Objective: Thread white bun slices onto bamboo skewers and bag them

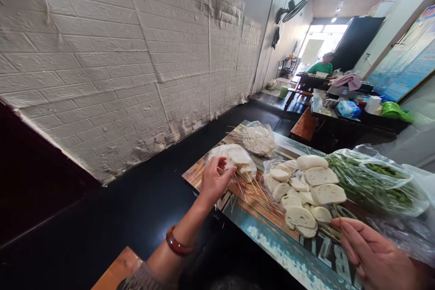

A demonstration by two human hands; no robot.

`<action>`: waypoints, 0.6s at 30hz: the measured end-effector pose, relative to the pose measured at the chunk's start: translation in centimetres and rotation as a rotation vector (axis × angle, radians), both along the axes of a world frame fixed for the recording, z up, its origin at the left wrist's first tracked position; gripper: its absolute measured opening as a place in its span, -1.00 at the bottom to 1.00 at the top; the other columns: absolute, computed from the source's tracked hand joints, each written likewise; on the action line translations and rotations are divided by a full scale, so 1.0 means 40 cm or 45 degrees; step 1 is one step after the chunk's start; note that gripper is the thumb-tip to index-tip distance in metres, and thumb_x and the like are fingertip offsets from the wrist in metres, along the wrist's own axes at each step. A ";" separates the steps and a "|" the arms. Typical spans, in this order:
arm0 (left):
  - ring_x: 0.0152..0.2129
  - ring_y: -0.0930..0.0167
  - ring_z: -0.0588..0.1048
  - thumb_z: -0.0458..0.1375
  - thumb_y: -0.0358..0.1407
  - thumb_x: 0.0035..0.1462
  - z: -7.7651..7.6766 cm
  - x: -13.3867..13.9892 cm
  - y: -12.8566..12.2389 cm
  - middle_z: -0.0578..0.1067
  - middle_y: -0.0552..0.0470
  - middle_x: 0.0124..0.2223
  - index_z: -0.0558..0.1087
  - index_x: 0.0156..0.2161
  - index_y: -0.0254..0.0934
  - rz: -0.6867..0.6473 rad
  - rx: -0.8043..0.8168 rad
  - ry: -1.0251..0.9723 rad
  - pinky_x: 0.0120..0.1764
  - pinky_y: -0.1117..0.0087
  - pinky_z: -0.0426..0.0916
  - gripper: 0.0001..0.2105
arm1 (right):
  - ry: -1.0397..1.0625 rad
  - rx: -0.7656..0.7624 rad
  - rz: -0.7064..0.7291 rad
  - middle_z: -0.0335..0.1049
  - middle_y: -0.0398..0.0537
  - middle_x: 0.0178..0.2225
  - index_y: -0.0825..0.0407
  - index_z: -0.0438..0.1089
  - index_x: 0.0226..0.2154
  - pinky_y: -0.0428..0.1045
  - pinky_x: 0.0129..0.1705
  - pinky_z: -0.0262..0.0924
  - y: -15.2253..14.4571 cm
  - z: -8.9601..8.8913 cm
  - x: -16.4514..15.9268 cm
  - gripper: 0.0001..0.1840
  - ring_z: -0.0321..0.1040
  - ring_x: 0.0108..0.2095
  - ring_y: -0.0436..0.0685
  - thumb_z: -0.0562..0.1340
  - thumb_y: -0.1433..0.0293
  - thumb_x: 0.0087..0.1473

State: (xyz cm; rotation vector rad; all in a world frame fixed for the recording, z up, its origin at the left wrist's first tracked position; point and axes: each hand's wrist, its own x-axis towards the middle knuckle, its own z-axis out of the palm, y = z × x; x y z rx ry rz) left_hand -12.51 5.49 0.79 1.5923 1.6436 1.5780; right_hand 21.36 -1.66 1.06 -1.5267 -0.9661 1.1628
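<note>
My left hand (215, 180) hovers at a pile of skewered white slices (234, 156) in a plastic bag, its thumb and fingers apart and slightly curled. Thin bamboo sticks poke out of that pile toward me. Low on the right, my right hand (375, 247) is closed in a pinch on a thin bamboo skewer (335, 210), beside the loose white slices. These loose slices (301, 219), oval and spongy with small holes, lie heaped in the middle of the table, partly on clear plastic. Whether the skewer's tip touches a slice I cannot tell.
Behind sits another bag of skewered slices (260, 139). A clear bag of green vegetables (377, 181) lies at the table's right. The table (258, 226) has a wood-and-teal printed top. Farther off are a bench (303, 125), a cluttered table and a person in green (320, 68).
</note>
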 end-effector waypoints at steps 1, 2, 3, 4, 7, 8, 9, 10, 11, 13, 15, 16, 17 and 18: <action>-0.29 0.29 0.46 0.29 -0.14 0.02 -0.018 -0.026 0.009 0.48 -0.03 -0.24 0.41 -0.17 -0.25 0.043 -0.018 0.177 -0.20 0.27 0.34 -0.69 | -0.005 0.018 0.027 0.14 -0.24 -0.73 0.01 0.48 -0.32 -0.13 -0.75 -0.13 0.007 0.006 -0.024 -0.52 -0.02 -0.73 -0.04 0.38 -0.04 -0.14; -0.25 0.26 0.45 0.32 -0.13 -0.02 -0.034 -0.044 0.015 0.47 -0.04 -0.21 0.40 -0.17 -0.25 0.070 -0.045 0.335 -0.18 0.24 0.34 -0.64 | -0.015 0.037 0.055 0.15 -0.23 -0.73 0.01 0.48 -0.32 -0.13 -0.75 -0.13 0.015 0.013 -0.052 -0.53 -0.02 -0.73 -0.04 0.38 -0.03 -0.12; -0.21 0.23 0.43 0.34 -0.13 -0.05 -0.049 -0.055 0.020 0.46 -0.07 -0.18 0.39 -0.17 -0.26 0.088 -0.076 0.465 -0.15 0.21 0.33 -0.62 | -0.025 0.060 0.078 0.15 -0.24 -0.74 0.02 0.48 -0.31 -0.14 -0.74 -0.14 0.024 0.022 -0.082 -0.53 -0.02 -0.73 -0.05 0.37 -0.02 -0.10; -0.17 0.20 0.42 0.34 -0.16 -0.06 -0.061 -0.061 0.024 0.45 -0.09 -0.16 0.40 -0.18 -0.27 0.104 -0.105 0.557 -0.11 0.17 0.31 -0.63 | -0.033 0.086 0.098 0.15 -0.25 -0.74 0.04 0.48 -0.30 -0.15 -0.74 -0.15 0.036 0.031 -0.114 -0.52 -0.03 -0.73 -0.07 0.37 -0.02 -0.09; -0.16 0.18 0.40 0.23 -0.32 0.04 -0.083 -0.074 0.035 0.45 -0.10 -0.21 0.42 -0.33 -0.27 0.088 -0.147 0.500 -0.06 0.13 0.26 -0.90 | -0.028 0.108 0.209 0.12 -0.29 -0.76 0.09 0.47 -0.30 -0.17 -0.73 -0.20 0.074 0.062 -0.207 -0.47 -0.06 -0.75 -0.12 0.37 -0.04 -0.09; -0.19 0.20 0.41 0.19 -0.35 0.06 -0.086 -0.081 0.040 0.45 -0.09 -0.27 0.41 -0.40 -0.27 0.024 -0.148 0.350 -0.08 0.14 0.27 -0.95 | -0.023 0.111 0.250 0.12 -0.30 -0.76 0.10 0.47 -0.29 -0.18 -0.72 -0.21 0.088 0.072 -0.233 -0.46 -0.07 -0.75 -0.13 0.37 -0.04 -0.08; -0.24 0.22 0.42 0.16 -0.35 0.07 -0.087 -0.092 0.045 0.45 -0.07 -0.33 0.40 -0.46 -0.27 -0.060 -0.148 0.179 -0.12 0.17 0.28 -0.90 | -0.021 0.116 0.290 0.13 -0.30 -0.76 0.11 0.46 -0.29 -0.19 -0.72 -0.23 0.101 0.082 -0.256 -0.46 -0.08 -0.75 -0.15 0.37 -0.03 -0.08; -0.30 0.25 0.44 0.14 -0.32 0.10 -0.087 -0.105 0.048 0.44 -0.05 -0.39 0.40 -0.49 -0.27 -0.148 -0.150 0.027 -0.16 0.21 0.31 -0.84 | -0.024 0.127 0.324 0.13 -0.30 -0.75 0.11 0.46 -0.29 -0.20 -0.71 -0.25 0.115 0.091 -0.275 -0.46 -0.09 -0.75 -0.16 0.37 -0.03 -0.07; -0.35 0.28 0.45 0.12 -0.27 0.11 -0.085 -0.120 0.050 0.45 -0.04 -0.42 0.42 -0.50 -0.28 -0.238 -0.152 -0.120 -0.21 0.25 0.33 -0.81 | -0.031 0.139 0.354 0.14 -0.30 -0.75 0.12 0.46 -0.29 -0.20 -0.71 -0.26 0.127 0.099 -0.291 -0.46 -0.10 -0.75 -0.17 0.36 -0.03 -0.06; -0.41 0.33 0.48 0.13 -0.18 0.13 -0.075 -0.151 0.049 0.51 -0.06 -0.41 0.47 -0.44 -0.32 -0.399 -0.157 -0.439 -0.29 0.30 0.37 -0.75 | -0.054 0.158 0.393 0.14 -0.30 -0.75 0.13 0.46 -0.30 -0.20 -0.71 -0.28 0.151 0.111 -0.316 -0.45 -0.12 -0.76 -0.18 0.36 -0.04 -0.07; -0.42 0.37 0.50 0.19 -0.12 0.10 -0.060 -0.175 0.043 0.57 -0.15 -0.26 0.51 -0.39 -0.36 -0.520 -0.155 -0.814 -0.36 0.37 0.38 -0.72 | -0.073 0.154 0.433 0.14 -0.31 -0.76 0.14 0.47 -0.31 -0.19 -0.71 -0.29 0.170 0.115 -0.333 -0.42 -0.13 -0.76 -0.18 0.36 -0.06 -0.09; -0.41 0.39 0.51 0.24 -0.12 0.06 -0.052 -0.182 0.040 0.57 -0.19 -0.15 0.53 -0.36 -0.37 -0.562 -0.154 -0.991 -0.40 0.42 0.36 -0.71 | -0.081 0.149 0.462 0.14 -0.31 -0.76 0.14 0.46 -0.31 -0.19 -0.72 -0.29 0.176 0.114 -0.340 -0.41 -0.12 -0.76 -0.18 0.35 -0.07 -0.09; -0.40 0.40 0.52 0.28 -0.12 0.03 -0.045 -0.186 0.037 0.54 -0.22 -0.05 0.54 -0.29 -0.37 -0.584 -0.156 -1.115 -0.46 0.46 0.34 -0.70 | -0.093 0.136 0.505 0.14 -0.30 -0.76 0.13 0.46 -0.32 -0.19 -0.72 -0.28 0.182 0.110 -0.348 -0.41 -0.12 -0.77 -0.17 0.34 -0.08 -0.09; -0.40 0.41 0.53 0.30 -0.12 0.01 -0.039 -0.187 0.036 0.49 -0.22 0.04 0.54 -0.17 -0.35 -0.587 -0.160 -1.167 -0.51 0.50 0.31 -0.65 | -0.110 0.117 0.557 0.15 -0.30 -0.76 0.13 0.45 -0.32 -0.18 -0.72 -0.28 0.185 0.105 -0.356 -0.42 -0.12 -0.77 -0.17 0.33 -0.09 -0.07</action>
